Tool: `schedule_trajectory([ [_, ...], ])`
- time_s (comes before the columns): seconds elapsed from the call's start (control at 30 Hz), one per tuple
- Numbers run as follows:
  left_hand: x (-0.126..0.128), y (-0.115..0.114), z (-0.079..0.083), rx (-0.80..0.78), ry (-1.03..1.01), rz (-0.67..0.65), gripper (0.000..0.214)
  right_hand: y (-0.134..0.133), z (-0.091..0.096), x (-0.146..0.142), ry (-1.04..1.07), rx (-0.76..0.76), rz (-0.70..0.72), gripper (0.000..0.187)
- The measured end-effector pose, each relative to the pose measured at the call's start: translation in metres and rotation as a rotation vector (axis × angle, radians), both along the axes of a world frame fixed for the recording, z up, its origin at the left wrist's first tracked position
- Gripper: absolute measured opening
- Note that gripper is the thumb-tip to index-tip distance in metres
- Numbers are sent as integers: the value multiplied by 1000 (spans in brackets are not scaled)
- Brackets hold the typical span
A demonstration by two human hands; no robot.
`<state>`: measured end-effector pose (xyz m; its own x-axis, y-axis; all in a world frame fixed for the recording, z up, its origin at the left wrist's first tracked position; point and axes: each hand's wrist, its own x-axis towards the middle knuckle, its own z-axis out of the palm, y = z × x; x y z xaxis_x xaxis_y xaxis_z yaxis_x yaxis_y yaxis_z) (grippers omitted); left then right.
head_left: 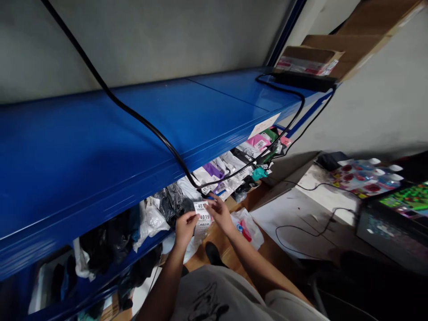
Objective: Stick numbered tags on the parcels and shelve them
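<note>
At eleven o'clock from my hands: blue shelf [100, 133], spanning much of the view. Wrapped packages [155, 218] on the tier below, nine round to one o'clock. My right hand [219, 214], partly open, fingertips at the labels' upper edge; whether they pinch, I cannot tell. My left hand [185, 227], thumb and forefinger closed on the left edge. Label strip [204, 217] between both, "4019" legible, trailing toward six o'clock.

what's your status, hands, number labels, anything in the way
Left hand, right hand holding white paper strip of printed number labels. Strip hangs down, 4019 legible. Black flexible cable droops past blue metal shelf edge, possibly in the way.
</note>
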<state>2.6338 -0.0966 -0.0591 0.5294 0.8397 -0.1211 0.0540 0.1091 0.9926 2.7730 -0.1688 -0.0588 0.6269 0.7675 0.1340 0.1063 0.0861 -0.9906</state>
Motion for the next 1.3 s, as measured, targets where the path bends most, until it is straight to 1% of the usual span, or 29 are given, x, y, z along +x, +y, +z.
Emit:
schedule_trajectory([
  [0.03, 1, -1, 0, 26, 13, 11, 24, -2, 1, 0, -182, 16, -53, 49],
  [0.07, 1, -2, 0, 62, 29, 20, 24, -4, 3, 1, -367, 25, -69, 39],
  [0.1, 1, -3, 1, 107, 48, 25, 23, -6, 6, 1, -530, 25, -42, 29],
  [0.13, 1, -4, 1, 157, 70, 23, 22, -9, 8, 2, -651, 20, 22, 21],
  [0.2, 0, -7, 2, 249, 123, 1, 22, -13, 11, 3, -758, 4, 179, 19],
  [0.27, -2, -9, 3, 335, 185, -38, 22, -17, 12, 4, -749, -20, 264, 22],
  [0.33, -3, -10, 5, 428, 252, -94, 22, -19, 9, 4, -689, -51, 283, 22],
  [0.4, -4, -9, 6, 497, 302, -155, 22, -20, 5, 3, -577, -78, 259, 21],
  [0.47, -4, -6, 5, 484, 335, -164, 26, -20, -2, 0, -398, -86, 158, 23],
  [0.5, -4, -4, 4, 447, 342, -143, 35, -19, -5, -1, -287, -81, 82, 26],
  [0.6, -6, 2, -1, 340, 343, -36, 78, -15, -13, -4, 46, -65, -137, 38],
  [0.67, -9, 6, -5, 328, 342, 13, 91, -14, -14, -5, 212, -51, -213, 41],
  [0.73, -13, 9, -8, 334, 357, 35, 96, -14, -14, -5, 335, -32, -254, 42],
  [0.83, -17, 10, -12, 335, 377, 38, 98, -16, -14, -7, 474, -15, -271, 45],
  [0.9, -20, 11, -14, 335, 390, 40, 97, -15, -15, -8, 532, -17, -285, 45],
  [0.97, -22, 12, -16, 331, 395, 36, 96, -14, -17, -10, 547, -13, -309, 44],
  [1.03, -26, 14, -17, 328, 385, 10, 96, -12, -17, -13, 507, 1, -319, 41],
  [1.1, -32, 17, -18, 326, 363, -41, 96, -10, -15, -16, 386, 28, -323, 37],
  [1.17, -38, 20, -18, 317, 340, -97, 97, -7, -13, -21, 137, 55, -334, 30],
  [1.23, -42, 22, -18, 309, 319, -128, 98, -2, -16, -26, -191, 74, -324, 21],
  [1.3, -45, 24, -18, 307, 297, -133, 99, 7, -24, -29, -486, 75, -231, 17],
])
